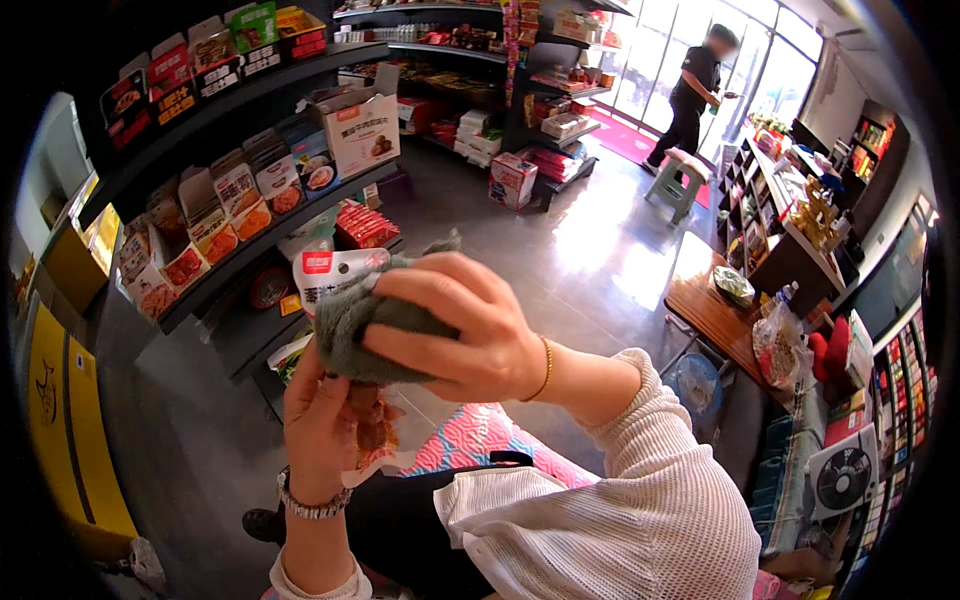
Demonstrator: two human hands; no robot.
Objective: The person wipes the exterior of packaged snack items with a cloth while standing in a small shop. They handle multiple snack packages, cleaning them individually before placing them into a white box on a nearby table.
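My right hand [465, 320] is closed round a grey-green cloth [345, 325] and presses it against the middle of a snack pouch [372, 430]. The pouch stands roughly upright in my left hand [315, 425], with the thumb along its near side. Above the cloth shows what looks like its white top with a red label; below, a picture of brown food. The cloth and my right fingers hide the middle.
Shelves [225, 245] with boxed snack packets stand at the left. A yellow-and-black box [65, 410] is at the far left. To the right is a wooden table [700, 290] with bags on it. A person [690, 95] walks by a stool [680, 185] near the glass door.
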